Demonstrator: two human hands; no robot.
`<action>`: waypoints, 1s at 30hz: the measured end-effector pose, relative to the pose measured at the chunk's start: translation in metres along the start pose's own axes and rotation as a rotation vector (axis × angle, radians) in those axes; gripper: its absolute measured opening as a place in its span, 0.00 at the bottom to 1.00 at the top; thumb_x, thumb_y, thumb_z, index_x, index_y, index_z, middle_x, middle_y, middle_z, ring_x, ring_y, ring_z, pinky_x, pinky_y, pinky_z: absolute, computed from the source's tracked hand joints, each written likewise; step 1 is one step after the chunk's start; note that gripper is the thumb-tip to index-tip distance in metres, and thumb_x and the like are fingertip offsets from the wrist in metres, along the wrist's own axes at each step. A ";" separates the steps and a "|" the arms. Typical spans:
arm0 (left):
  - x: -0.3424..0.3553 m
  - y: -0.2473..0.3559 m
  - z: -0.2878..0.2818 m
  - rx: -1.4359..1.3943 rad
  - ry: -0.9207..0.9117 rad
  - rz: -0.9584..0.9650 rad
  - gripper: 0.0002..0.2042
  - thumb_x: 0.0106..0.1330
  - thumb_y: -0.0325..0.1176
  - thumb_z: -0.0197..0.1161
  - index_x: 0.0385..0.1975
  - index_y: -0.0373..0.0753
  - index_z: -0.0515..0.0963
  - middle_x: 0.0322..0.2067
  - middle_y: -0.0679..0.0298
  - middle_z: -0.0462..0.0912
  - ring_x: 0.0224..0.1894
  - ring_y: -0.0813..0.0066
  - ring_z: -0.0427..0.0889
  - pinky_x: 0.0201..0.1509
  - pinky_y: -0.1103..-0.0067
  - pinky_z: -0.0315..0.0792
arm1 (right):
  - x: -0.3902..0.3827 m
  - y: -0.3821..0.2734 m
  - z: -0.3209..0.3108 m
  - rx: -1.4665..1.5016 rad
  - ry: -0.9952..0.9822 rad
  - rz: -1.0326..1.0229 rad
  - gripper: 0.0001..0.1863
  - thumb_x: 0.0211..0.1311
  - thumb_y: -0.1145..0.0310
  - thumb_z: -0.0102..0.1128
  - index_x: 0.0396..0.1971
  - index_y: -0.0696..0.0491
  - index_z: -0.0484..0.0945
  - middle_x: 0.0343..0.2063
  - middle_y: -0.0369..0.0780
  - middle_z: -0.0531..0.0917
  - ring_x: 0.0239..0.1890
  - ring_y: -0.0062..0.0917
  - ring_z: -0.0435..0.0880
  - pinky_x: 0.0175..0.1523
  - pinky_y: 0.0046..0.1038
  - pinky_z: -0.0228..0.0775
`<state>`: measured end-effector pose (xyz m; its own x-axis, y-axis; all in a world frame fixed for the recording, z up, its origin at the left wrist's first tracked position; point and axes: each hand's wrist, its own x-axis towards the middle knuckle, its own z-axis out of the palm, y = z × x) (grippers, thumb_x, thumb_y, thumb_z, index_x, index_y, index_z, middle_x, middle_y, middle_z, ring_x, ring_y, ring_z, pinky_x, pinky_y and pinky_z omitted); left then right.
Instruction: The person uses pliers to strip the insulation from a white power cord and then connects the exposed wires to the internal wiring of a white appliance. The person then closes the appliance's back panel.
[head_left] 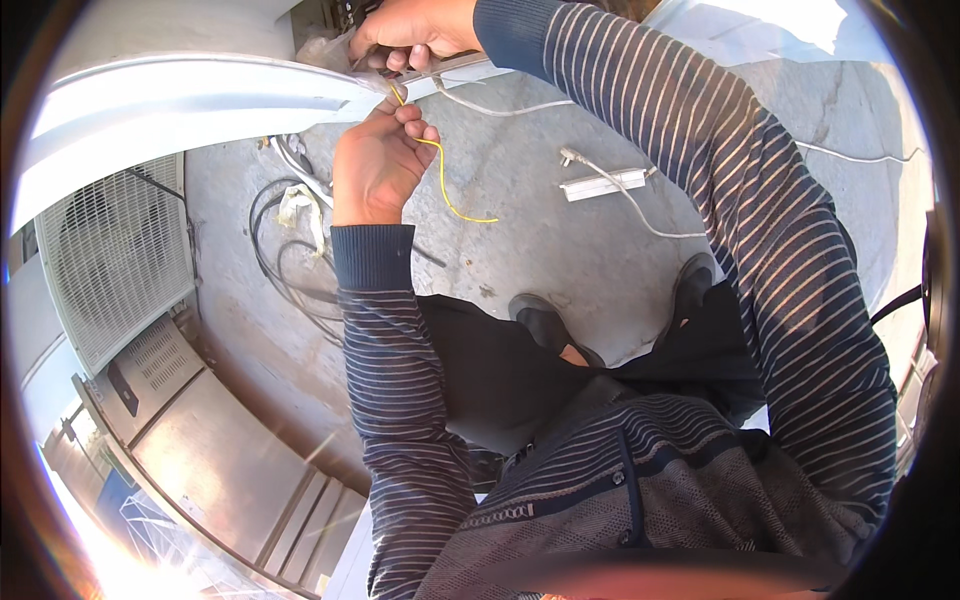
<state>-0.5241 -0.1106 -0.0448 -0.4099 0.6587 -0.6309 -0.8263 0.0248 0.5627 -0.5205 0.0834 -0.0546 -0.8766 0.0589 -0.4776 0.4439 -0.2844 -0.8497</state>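
Wire (443,184) from L hand (384,160) curves down, tip (492,220) pointing R

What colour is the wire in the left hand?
The wire is yellow, clearest in the head view.

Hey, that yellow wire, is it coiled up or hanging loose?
Loose: the yellow wire leaves the left hand in one open curve, with no loops, and its lower end is free.
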 end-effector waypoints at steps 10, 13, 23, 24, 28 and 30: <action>-0.003 0.001 0.004 0.042 0.079 -0.009 0.10 0.74 0.28 0.47 0.50 0.37 0.74 0.32 0.66 0.75 0.31 0.72 0.74 0.43 0.69 0.77 | 0.008 0.002 0.001 0.187 -0.062 0.111 0.08 0.62 0.70 0.70 0.25 0.55 0.80 0.20 0.30 0.74 0.16 0.09 0.62 0.13 0.12 0.45; -0.003 0.002 0.003 0.054 0.106 -0.002 0.10 0.72 0.29 0.49 0.49 0.38 0.74 0.30 0.67 0.74 0.31 0.72 0.73 0.42 0.70 0.75 | 0.012 0.002 0.003 0.032 -0.053 0.028 0.09 0.59 0.69 0.71 0.25 0.56 0.81 0.19 0.31 0.74 0.16 0.13 0.65 0.15 0.17 0.53; -0.009 0.011 -0.001 0.101 0.244 0.045 0.08 0.69 0.30 0.48 0.43 0.38 0.73 0.22 0.73 0.61 0.24 0.81 0.58 0.25 0.81 0.56 | -0.012 0.032 0.007 -1.260 0.400 -1.054 0.13 0.56 0.68 0.66 0.40 0.56 0.78 0.40 0.44 0.80 0.35 0.43 0.87 0.41 0.40 0.81; -0.012 0.012 0.003 0.131 0.273 0.063 0.08 0.69 0.30 0.49 0.42 0.38 0.73 0.22 0.73 0.61 0.23 0.82 0.58 0.24 0.82 0.54 | -0.014 0.040 0.011 -1.118 0.442 -1.050 0.13 0.56 0.69 0.66 0.40 0.57 0.80 0.38 0.44 0.81 0.34 0.44 0.87 0.42 0.40 0.81; -0.014 0.009 0.006 0.184 0.338 0.080 0.09 0.61 0.27 0.48 0.39 0.39 0.72 0.21 0.73 0.60 0.23 0.81 0.57 0.25 0.81 0.53 | -0.022 0.032 0.014 -0.071 0.140 -0.162 0.08 0.67 0.68 0.64 0.37 0.58 0.84 0.27 0.37 0.80 0.23 0.20 0.75 0.23 0.24 0.64; -0.014 0.007 0.004 0.280 0.322 0.089 0.09 0.65 0.30 0.51 0.42 0.40 0.75 0.21 0.73 0.63 0.24 0.80 0.61 0.28 0.80 0.58 | -0.022 0.023 0.006 0.281 0.018 0.029 0.07 0.69 0.69 0.63 0.37 0.57 0.82 0.28 0.33 0.78 0.23 0.11 0.67 0.18 0.16 0.52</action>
<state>-0.5226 -0.1164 -0.0302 -0.6106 0.4005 -0.6832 -0.6641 0.2109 0.7173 -0.4925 0.0696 -0.0624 -0.8598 0.0637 -0.5066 0.3973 -0.5399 -0.7421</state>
